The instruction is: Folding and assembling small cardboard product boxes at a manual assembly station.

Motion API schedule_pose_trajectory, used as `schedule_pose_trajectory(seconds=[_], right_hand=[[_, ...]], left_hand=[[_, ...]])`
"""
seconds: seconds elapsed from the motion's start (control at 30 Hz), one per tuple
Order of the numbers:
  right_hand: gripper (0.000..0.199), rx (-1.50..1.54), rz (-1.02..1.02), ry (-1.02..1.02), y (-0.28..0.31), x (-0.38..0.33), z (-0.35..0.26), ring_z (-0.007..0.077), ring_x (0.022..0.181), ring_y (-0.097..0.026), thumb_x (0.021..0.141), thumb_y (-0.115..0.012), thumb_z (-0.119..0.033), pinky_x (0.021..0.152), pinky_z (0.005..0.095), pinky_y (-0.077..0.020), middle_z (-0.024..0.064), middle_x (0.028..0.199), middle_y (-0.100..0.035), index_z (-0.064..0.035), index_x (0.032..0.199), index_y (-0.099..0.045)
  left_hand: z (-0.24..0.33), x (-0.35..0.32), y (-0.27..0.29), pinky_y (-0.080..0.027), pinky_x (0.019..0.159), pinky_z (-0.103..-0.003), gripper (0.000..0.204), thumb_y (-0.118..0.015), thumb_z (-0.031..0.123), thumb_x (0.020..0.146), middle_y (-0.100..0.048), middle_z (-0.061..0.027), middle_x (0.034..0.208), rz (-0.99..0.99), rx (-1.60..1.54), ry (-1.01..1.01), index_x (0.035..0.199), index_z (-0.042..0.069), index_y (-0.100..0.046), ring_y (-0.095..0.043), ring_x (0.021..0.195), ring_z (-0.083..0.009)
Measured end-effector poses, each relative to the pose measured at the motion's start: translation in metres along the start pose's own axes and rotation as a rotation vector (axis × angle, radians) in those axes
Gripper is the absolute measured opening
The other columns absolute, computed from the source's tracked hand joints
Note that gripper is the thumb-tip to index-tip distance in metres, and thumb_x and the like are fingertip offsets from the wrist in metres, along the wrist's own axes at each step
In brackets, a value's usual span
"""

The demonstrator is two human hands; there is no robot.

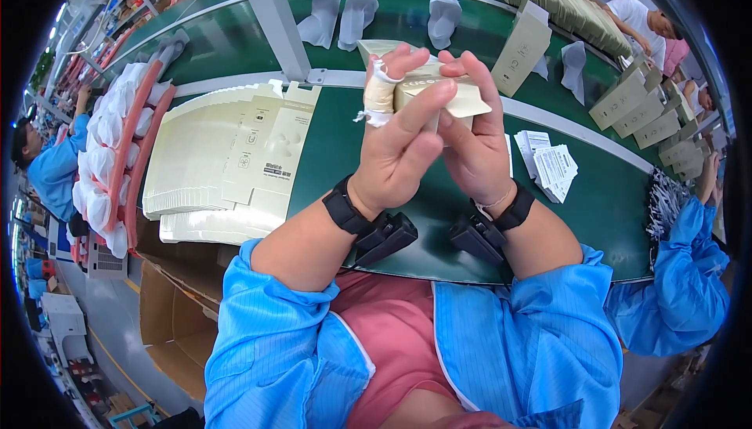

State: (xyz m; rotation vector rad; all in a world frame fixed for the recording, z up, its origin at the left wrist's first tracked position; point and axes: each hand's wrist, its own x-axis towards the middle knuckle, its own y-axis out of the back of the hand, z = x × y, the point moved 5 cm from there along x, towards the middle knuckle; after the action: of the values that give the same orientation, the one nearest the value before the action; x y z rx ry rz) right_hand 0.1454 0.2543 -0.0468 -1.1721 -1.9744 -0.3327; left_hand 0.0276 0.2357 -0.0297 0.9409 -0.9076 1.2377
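Note:
A small cream cardboard carton [468, 98] is held up over the green worktable, its end flap pointing toward me. My left hand [395, 143] presses against its left side, with a white bandage [380, 94] wrapped round one finger. On the other side, my right hand [476, 143] has its fingers bent over the carton and its thumb near the flap. The palms and fingers hide much of the carton. To the left lies a fanned stack of flat printed cartons [215, 155]. Several printed leaflets [552, 166] lie to the right of my hands.
Beyond a metal rail, a green conveyor [399, 18] carries white-wrapped items [319, 18] and an upright carton [517, 53]. A grey post [269, 18] rises ahead. Bagged white items fill a red rack [113, 155] at left. Co-workers in blue sleeves [677, 280] are on both sides.

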Motion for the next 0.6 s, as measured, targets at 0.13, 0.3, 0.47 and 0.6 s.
schedule_pose_trajectory(seconds=[0.13, 0.3, 0.47, 0.6], right_hand=[[0.055, 0.199, -0.013, 0.003, 0.003, 0.0, 0.006, 0.0231, 0.133, -0.03, 0.086, -0.049, 0.002, 0.11, 0.0376, -0.0255, 0.0072, 0.135, -0.038, -0.01, 0.138, -0.034], [0.047, 0.041, 0.073, 0.028, 0.003, -0.005, 0.011, 0.027, 0.138, -0.025, 0.083, -0.05, 0.006, 0.111, 0.0413, -0.0239, 0.0077, 0.132, -0.041, -0.0128, 0.125, -0.039], [0.046, -0.169, 0.153, 0.158, 0.007, -0.008, 0.019, 0.031, 0.138, -0.025, 0.078, -0.055, 0.007, 0.111, 0.0435, -0.0236, 0.0084, 0.128, -0.043, -0.0146, 0.116, -0.04], [0.049, -0.463, -0.015, 0.278, 0.012, -0.008, 0.014, 0.0339, 0.137, -0.026, 0.074, -0.054, 0.009, 0.11, 0.0458, -0.0245, 0.009, 0.125, -0.045, -0.0152, 0.114, -0.041]], left_hand=[[-0.007, -0.003, 0.003, -0.012, 0.11, -0.054, 0.032, -0.056, 0.01, 0.082, -0.047, -0.0164, 0.13, -0.063, 0.17, -0.126, 0.113, 0.016, -0.063, -0.035, 0.128, -0.0376], [-0.014, -0.007, 0.002, -0.014, 0.11, -0.054, 0.043, -0.053, 0.006, 0.078, -0.046, -0.0179, 0.13, -0.024, 0.091, -0.123, 0.121, 0.014, -0.056, -0.034, 0.129, -0.0369], [-0.016, -0.008, -0.007, -0.025, 0.109, -0.047, 0.051, -0.052, 0.015, 0.083, -0.046, -0.0157, 0.131, 0.143, -0.042, 0.091, 0.132, 0.012, -0.04, -0.038, 0.129, -0.0342], [-0.034, -0.008, -0.002, -0.036, 0.105, -0.041, 0.051, -0.051, 0.025, 0.089, -0.049, -0.0128, 0.128, 0.365, -0.652, 0.553, 0.136, 0.009, -0.035, -0.046, 0.123, -0.0292]])
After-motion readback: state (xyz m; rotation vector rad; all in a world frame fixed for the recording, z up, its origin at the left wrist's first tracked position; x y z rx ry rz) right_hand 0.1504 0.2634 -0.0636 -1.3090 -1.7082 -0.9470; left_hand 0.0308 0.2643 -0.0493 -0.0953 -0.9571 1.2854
